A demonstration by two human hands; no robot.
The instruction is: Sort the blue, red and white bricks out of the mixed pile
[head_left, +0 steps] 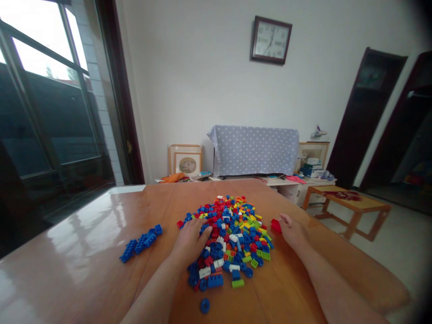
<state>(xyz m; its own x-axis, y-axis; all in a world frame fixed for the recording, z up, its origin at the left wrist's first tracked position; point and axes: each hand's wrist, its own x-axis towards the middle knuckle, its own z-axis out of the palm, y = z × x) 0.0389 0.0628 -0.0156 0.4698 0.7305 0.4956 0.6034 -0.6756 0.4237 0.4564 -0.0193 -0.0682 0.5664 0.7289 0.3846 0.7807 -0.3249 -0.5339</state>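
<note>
A large mixed pile of toy building bricks in blue, red, white, yellow and green lies on the wooden table. Over its left side rests my left hand, fingers stretched across the bricks and thumb apart; its fingertips are partly lost among the pieces. Just right of the pile, my right hand is closed, with a red brick at its fingertips. A group of blue bricks lies in a slanting row, set apart to the left. Near me sits a loose blue wheel-like piece.
The glossy wooden table spreads around the pile. Beyond it, a low white cabinet carries a cloth-covered object and framed pictures. A small wooden table stands at the right, and a glass door at the left.
</note>
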